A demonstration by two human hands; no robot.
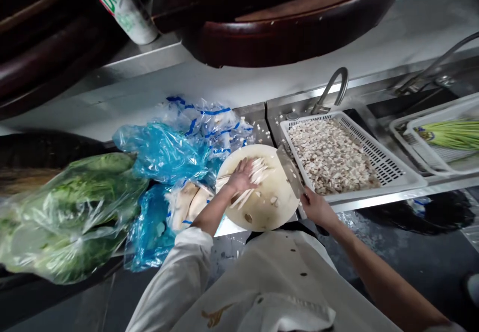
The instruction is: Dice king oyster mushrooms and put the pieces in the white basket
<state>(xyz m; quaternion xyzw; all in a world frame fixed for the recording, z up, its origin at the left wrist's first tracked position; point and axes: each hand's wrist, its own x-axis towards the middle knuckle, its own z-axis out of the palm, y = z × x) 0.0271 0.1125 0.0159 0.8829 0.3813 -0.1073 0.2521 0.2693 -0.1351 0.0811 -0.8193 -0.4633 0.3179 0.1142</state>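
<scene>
My left hand [241,176] lies spread over pale, thin-cut strips [258,171], probably mushroom, on a round, whitish cutting board [269,207]. Some strips stick out past the fingers and below the palm. In my right hand [316,206] is the handle of a cleaver [291,171], its broad blade over the board's right edge, apart from the strips. Just right of the blade, a white perforated basket [392,175] holds many small, pale chopped pieces [329,155]. Left of the board, a clear bag with blue stripes [189,205] contains whole pale mushrooms.
Blue plastic bags [164,152] and a large bag of green vegetables [75,212] lie on the left. Behind the basket stands a faucet [333,90]. Long green stalks [452,135] fill another basket at right. Dark wooden tubs [299,40] and a spray can [127,13] sit on the shelf above.
</scene>
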